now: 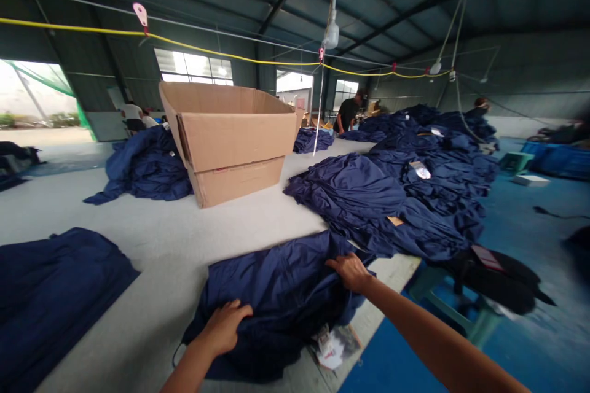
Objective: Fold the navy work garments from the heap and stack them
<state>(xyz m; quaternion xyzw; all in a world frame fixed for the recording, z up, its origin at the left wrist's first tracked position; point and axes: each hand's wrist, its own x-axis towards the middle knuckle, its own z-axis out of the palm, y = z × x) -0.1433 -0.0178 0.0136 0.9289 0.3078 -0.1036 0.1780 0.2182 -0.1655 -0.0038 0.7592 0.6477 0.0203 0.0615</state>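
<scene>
A dark navy garment point(281, 285) lies bunched across the table in front of me. My left hand point(225, 326) is closed on its near left part, the fingers bent into the cloth and partly hidden. At the garment's right end my right hand point(351, 271) grips a fold, its fingers curled over the fabric. A printed paper tag point(336, 347) sticks out from under the near right edge, and a thin loop point(176, 356) shows by my left wrist.
A large open cardboard box point(239, 141) stands on the table point(161, 236). Navy garments lie in a big heap point(396, 178) to the right, a pile point(142, 166) beside the box and another garment point(59, 288) at left. A stool point(479, 319) bears a black bag point(498, 279). A co-worker point(349, 113) stands farther back.
</scene>
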